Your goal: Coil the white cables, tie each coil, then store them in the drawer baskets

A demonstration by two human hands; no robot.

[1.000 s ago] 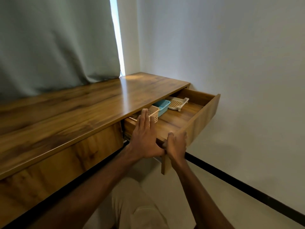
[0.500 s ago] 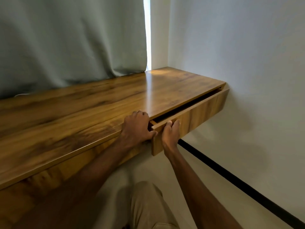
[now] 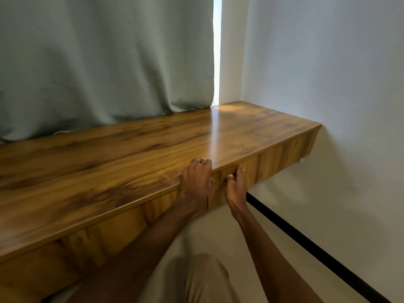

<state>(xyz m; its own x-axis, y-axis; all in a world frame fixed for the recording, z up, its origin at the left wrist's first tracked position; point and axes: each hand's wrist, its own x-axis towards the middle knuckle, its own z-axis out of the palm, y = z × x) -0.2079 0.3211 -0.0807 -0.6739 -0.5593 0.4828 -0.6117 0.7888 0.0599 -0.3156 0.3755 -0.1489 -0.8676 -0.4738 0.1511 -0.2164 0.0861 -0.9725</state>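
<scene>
Head view. The brown wood-grain drawer sits fully closed, its front flush beneath the glossy brown wooden desk top; its contents are hidden. The left hand grips the desk top's front edge, fingers curled over it and thumb below. The right hand presses straight fingers against the drawer front, holding nothing. A grey-green fabric curtain hangs behind.

From here I count one desk, one drawer, one curtain, one black skirting strip, one trouser leg, and two hands: left hand, right hand.
</scene>
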